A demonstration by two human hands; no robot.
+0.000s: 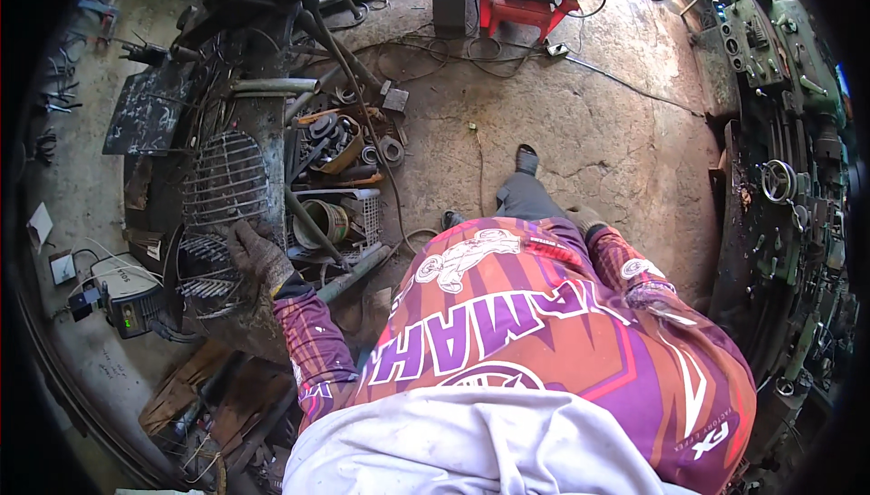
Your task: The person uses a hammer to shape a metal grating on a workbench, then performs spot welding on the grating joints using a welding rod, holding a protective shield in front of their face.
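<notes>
My left hand, in a dirty work glove, lies on the workbench next to a curved metal grille. Its fingers look stretched out, and nothing shows gripped in them. Just left of that hand is a bundle of thin metal rods, dark at one end and bright at the other. On the other side of my body, my right hand, also gloved, hangs beside my leg. My sleeve and shirt partly cover it, so its fingers do not show clearly.
Below the bench sit a pile of metal rings and scrap, a white plastic crate and a bucket. Cables trail over the concrete floor toward a red stool. A green lathe lines the right side.
</notes>
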